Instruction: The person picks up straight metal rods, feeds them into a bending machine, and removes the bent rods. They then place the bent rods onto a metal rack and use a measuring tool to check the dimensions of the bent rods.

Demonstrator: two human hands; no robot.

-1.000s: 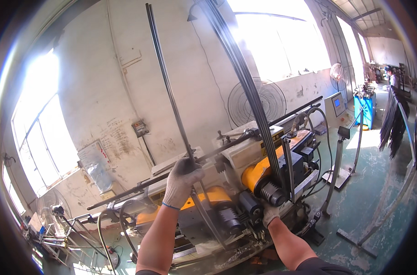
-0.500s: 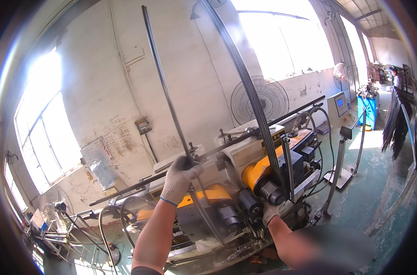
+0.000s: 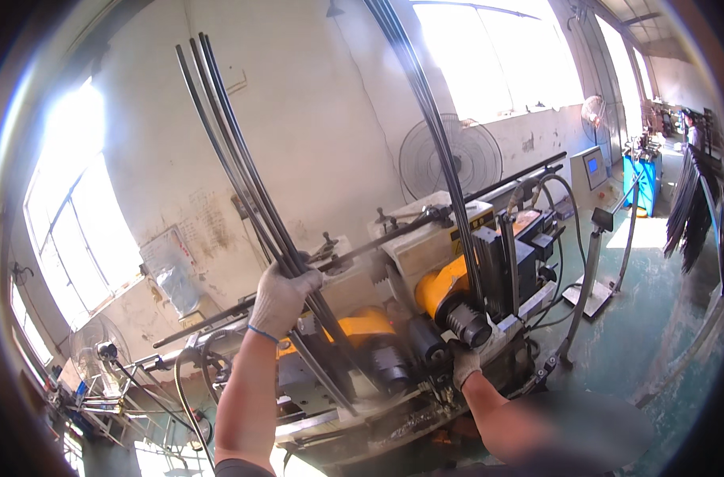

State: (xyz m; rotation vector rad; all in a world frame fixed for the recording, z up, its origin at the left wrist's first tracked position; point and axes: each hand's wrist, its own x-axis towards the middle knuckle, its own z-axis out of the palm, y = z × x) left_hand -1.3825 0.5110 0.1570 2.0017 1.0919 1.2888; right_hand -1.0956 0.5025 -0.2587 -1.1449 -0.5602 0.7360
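In a pale knit glove with dark fingertips, my left hand (image 3: 286, 290) is closed round several long, thin dark strips (image 3: 250, 187). They lean up and to the left, fanning apart at their upper ends, while their lower ends reach down over the machine (image 3: 405, 258). My right hand (image 3: 465, 364), gloved too, is lower and to the right, beside a black ribbed cylinder (image 3: 467, 326). Its fingers look curled, and what they hold, if anything, is hidden. Just above it, a second bundle of long dark strips (image 3: 437, 131) stands tilted against the machine by the yellow housing (image 3: 441, 286).
A large round fan (image 3: 449, 159) stands against the wall behind the machine. To the right are a control box with a screen (image 3: 592, 165), a metal stand (image 3: 588, 278) and hanging dark strips (image 3: 688, 211). Farther back, a person (image 3: 692, 131) is near a blue cabinet (image 3: 642, 183).
My left hand has shifted left and slightly down, and the strips in it now lean farther left and spread apart at the top. My right hand has moved slightly up and left.
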